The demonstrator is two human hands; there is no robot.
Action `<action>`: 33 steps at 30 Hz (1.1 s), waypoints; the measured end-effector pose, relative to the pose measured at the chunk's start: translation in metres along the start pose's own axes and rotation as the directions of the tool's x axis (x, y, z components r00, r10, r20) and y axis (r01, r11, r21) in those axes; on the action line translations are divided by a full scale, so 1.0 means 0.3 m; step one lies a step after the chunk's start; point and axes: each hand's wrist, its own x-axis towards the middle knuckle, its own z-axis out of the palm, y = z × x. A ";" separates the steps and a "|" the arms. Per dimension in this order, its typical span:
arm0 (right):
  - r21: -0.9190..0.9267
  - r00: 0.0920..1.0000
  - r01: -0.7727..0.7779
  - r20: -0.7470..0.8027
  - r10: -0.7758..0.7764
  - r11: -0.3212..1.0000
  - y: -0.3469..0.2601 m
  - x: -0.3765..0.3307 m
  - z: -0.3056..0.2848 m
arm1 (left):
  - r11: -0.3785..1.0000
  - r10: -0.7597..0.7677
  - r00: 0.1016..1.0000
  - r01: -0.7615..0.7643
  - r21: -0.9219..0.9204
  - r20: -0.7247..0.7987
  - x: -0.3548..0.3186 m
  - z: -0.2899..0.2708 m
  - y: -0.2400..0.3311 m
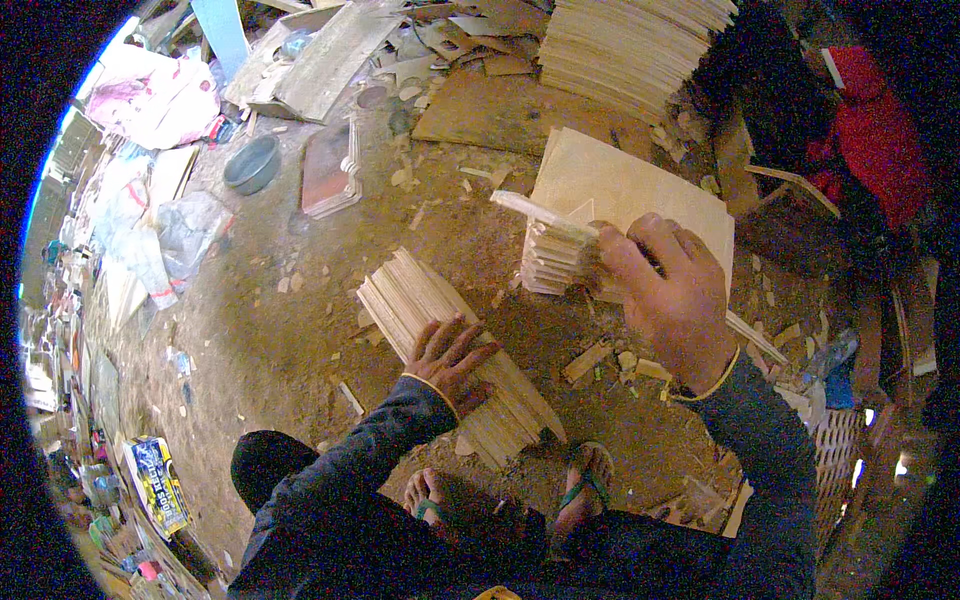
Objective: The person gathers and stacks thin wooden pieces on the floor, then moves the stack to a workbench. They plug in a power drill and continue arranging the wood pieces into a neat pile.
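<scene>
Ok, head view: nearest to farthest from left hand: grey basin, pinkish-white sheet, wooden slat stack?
1. Wooden slat stack: under the left hand, touching.
2. Grey basin: ahead, to its left.
3. Pinkish-white sheet: beyond the basin, farther left.

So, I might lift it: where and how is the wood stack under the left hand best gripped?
Probably around its middle, from above, pressing both long sides inward: the wood stack is long and narrow, made of many thin pieces.
</scene>
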 end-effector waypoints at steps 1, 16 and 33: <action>0.009 1.000 0.007 0.001 -0.007 1.000 -0.015 0.001 -0.002 | 1.000 0.004 1.000 -0.004 -0.006 -0.011 0.000 0.003 -0.002; 0.601 0.849 -0.522 0.435 0.301 0.605 -0.238 -0.109 0.613 | 0.997 -0.034 0.996 0.028 -0.070 -0.087 -0.024 0.016 -0.007; 0.124 0.840 -0.331 0.490 0.233 0.935 0.692 -0.029 0.483 | 1.000 -0.004 1.000 0.004 -0.011 -0.022 -0.020 -0.004 -0.004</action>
